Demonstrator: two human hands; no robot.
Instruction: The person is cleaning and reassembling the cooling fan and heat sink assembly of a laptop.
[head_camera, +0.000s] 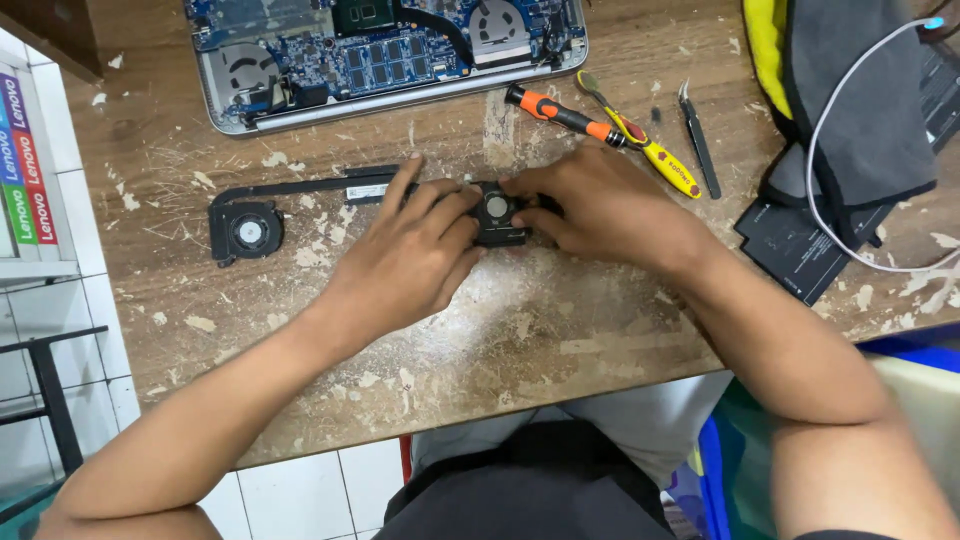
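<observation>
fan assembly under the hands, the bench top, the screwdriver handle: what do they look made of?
Fan assembly: matte black, likely plastic fan housings joined by a dark flat metal pipe; hard to confirm. Bench top: bare wood, visible grain, pale coating flaking off. Screwdriver: orange and black handle, looks like plastic with a rubbery grip.

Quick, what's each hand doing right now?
Left hand: fingers closed on the left side of the black cooling fan.
Right hand: gripping the same fan from the right.
</observation>
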